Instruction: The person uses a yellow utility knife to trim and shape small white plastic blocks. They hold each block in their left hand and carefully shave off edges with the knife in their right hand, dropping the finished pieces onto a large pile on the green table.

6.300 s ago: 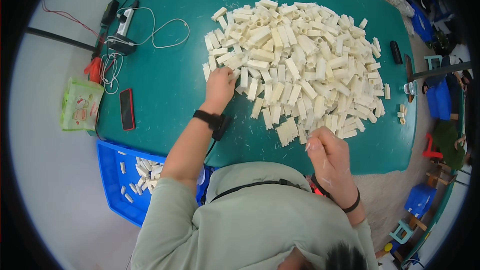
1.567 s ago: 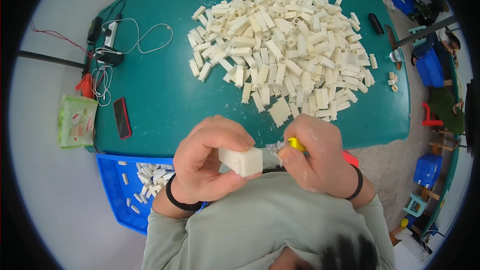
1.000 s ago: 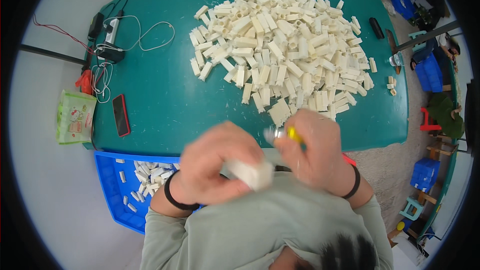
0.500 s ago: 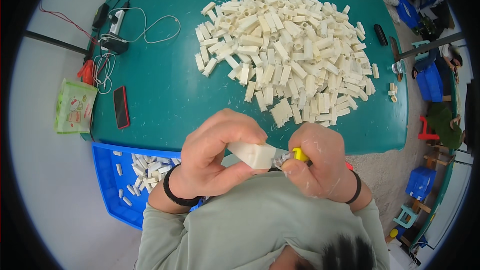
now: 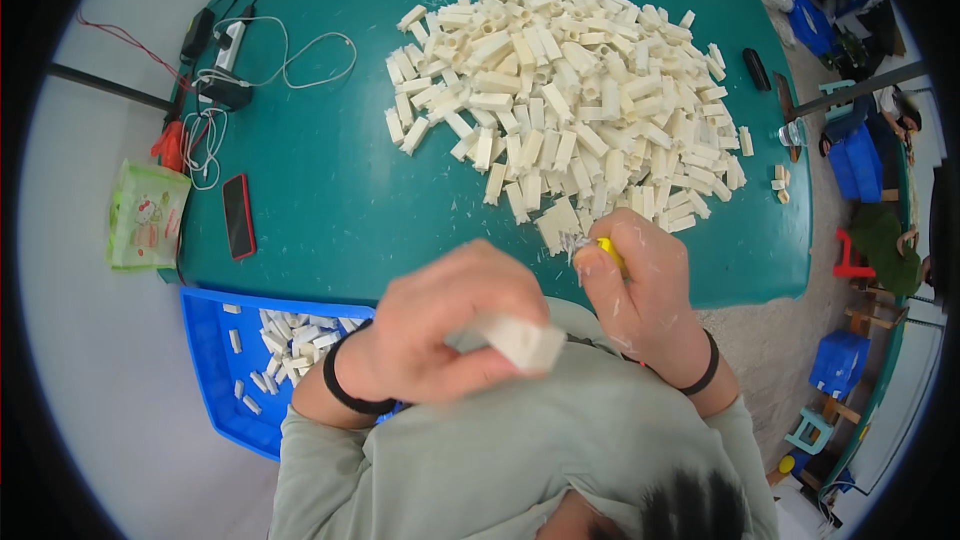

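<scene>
My left hand (image 5: pixel 455 305) is closed around a white rectangular plastic block (image 5: pixel 532 344), slightly smeared by motion, its end face turned right. In my right hand (image 5: pixel 645 285) a small yellow-handled tool (image 5: pixel 609 254) is gripped, thumb along its near side. White shavings (image 5: pixel 574 243) cling around the tool's tip and hide its shape. The tool and the block are apart. White flecks stick to my right hand. Beyond both hands, a large heap of off-white hollow plastic pieces (image 5: pixel 570 90) covers the table's middle; a wider flat piece (image 5: pixel 556 225) lies at its near edge.
A blue bin (image 5: pixel 215 350) with several white pieces sits left of me, below the green table (image 5: pixel 320 170). On the table's left are a phone (image 5: pixel 239 216), a power strip (image 5: pixel 228 50) with cables, and a green bag (image 5: pixel 147 215). A black object (image 5: pixel 756 70) lies far right.
The tool has come away from the block's end. My right hand moved up and away toward the heap; my left hand moved slightly down and right with the block.
</scene>
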Motion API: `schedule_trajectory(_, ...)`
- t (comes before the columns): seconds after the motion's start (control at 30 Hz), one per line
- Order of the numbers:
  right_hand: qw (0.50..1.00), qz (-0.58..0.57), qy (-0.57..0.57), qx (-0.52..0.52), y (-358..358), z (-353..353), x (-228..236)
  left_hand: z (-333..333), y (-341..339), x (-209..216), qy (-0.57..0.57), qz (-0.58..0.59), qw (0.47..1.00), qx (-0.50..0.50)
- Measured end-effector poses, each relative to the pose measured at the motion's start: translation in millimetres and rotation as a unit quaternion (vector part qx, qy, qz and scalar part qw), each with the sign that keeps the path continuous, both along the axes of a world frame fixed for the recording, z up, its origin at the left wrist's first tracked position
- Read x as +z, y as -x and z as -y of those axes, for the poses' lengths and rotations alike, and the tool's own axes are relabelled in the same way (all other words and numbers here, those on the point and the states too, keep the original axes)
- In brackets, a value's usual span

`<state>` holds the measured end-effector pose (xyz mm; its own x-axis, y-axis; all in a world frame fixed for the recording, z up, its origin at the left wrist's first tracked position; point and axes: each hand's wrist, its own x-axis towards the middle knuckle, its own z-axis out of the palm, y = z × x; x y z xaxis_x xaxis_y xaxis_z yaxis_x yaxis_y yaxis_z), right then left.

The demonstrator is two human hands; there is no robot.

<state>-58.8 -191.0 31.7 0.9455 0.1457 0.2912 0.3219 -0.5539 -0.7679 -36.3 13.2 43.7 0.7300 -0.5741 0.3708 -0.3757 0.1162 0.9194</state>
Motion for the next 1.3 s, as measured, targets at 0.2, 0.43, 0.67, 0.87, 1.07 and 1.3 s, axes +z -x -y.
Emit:
schedule_trajectory(0.2,0.988,-0.118,-0.089,0.047,3,-1,12,-3,-4,-5,-0.013,-0.008,0.998,0.052)
schedule_trajectory(0.43,0.986,-0.115,-0.086,0.09,1,-4,13,0,0,-16,0.134,-0.107,0.983,0.07)
schedule_trajectory(0.67,0.988,-0.002,-0.064,0.138,-3,-8,11,-10,-14,-2,-0.078,0.062,0.994,0.053)
schedule_trajectory(0.87,0.989,0.034,-0.048,0.134,-3,-10,9,-1,-5,-16,0.077,-0.059,0.994,0.046)
schedule_trajectory(1.07,0.99,0.063,0.006,0.125,-6,-7,8,-3,-4,-16,0.064,-0.074,0.995,0.028)
schedule_trajectory(1.3,0.993,0.076,0.048,0.072,-10,-2,5,-8,-4,-16,0.089,-0.122,0.987,-0.049)
